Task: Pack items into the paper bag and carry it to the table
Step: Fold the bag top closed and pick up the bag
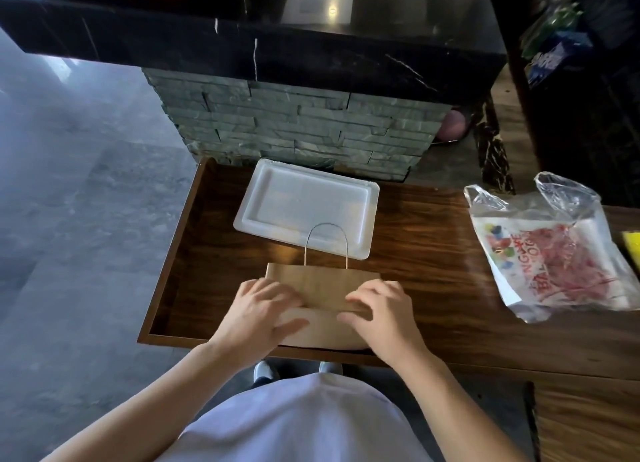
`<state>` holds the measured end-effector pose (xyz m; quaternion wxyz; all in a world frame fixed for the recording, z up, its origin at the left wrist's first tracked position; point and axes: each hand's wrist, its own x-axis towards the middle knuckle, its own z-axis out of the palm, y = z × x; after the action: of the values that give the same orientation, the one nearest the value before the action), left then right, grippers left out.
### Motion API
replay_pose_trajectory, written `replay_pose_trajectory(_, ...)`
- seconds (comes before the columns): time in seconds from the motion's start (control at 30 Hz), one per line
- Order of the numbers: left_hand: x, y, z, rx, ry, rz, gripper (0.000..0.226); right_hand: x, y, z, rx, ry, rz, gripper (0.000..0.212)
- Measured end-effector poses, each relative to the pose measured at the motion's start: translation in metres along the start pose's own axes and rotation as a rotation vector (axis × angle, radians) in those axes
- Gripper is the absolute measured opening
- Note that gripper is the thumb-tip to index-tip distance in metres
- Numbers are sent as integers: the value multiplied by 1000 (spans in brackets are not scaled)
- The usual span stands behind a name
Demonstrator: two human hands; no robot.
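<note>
Paper bag (322, 288) is lying flat on the table (433, 253), near the white tray (277, 198); you are pressing both hands, left (259, 309) and right (381, 312), spread on it. Rough unfolding risks tearing its creases.

Grey floor (69, 219), stone-clad counter (294, 129)

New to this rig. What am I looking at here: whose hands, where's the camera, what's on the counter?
No robot here: a person wears one wide-angle camera on the head, looking down at their own bare hands. The left hand and right hand rest flat on a folded brown paper bag lying on a wooden counter; its handle points away. Neither hand grips anything. Behind the bag lies a white foam tray, and to the right a clear plastic bag with red print. Nothing is packed yet.
</note>
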<state>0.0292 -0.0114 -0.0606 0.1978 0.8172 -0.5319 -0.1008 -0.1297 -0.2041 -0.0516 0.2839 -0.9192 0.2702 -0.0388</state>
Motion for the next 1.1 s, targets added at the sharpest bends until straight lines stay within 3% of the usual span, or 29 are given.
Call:
replay_pose_trajectory(0.1, 3, 9, 8, 83, -89, 121, 32, -3, -24, 20, -127, -172, -196, 27)
replay_pose_trajectory(0.27, 11, 7, 14, 39, -17, 101, 15, 1, -27, 49, -154, -92, -141, 15)
replay_pose_trajectory(0.37, 3, -9, 9, 57, -1, 3, 13, 5, -7, 34, -147, -132, -140, 10)
replay_pose_trajectory(0.6, -24, -41, 12, -82, 9, -246, 18, -12, 45, 12, -108, -26, 60, 17)
replay_pose_trajectory(0.73, -16, -33, 25, -311, -8, -368, 33, -13, 26, 24, -65, 60, -4, 29)
replay_pose_trajectory(0.87, -7, -24, 38, -327, -28, -430, 46, -5, -13, 44, -88, 68, -122, 32)
replay_pose_trajectory(0.97, -9, -26, 41, -346, -26, -434, 42, 3, -36, 58, -128, 47, -199, 26)
replay_pose_trajectory(1.1, -16, -33, 43, -375, 10, -443, 30, 5, -19, 53, -118, 33, -101, 20)
